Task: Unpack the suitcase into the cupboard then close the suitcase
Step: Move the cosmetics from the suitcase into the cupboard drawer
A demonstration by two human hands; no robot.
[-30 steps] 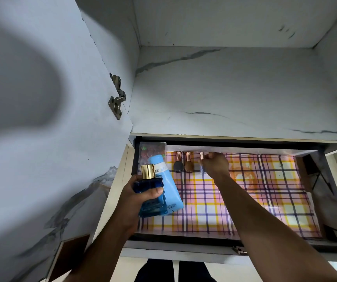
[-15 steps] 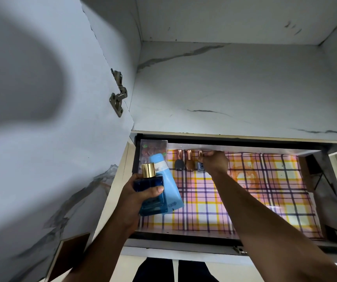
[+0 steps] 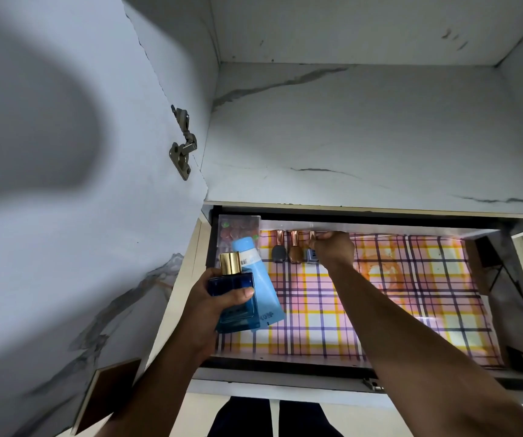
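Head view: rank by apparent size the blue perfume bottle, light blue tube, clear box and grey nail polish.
1. light blue tube, partly hidden
2. blue perfume bottle, nearer the camera, so unsure against the tube
3. clear box
4. grey nail polish

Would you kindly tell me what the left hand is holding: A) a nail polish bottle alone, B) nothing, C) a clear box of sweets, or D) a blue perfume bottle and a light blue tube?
D: the left hand grips the perfume bottle together with the tube.

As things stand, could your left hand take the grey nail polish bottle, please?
Probably not: the left hand already grips the perfume bottle and blue tube, leaving no free fingers for the grey nail polish bottle.
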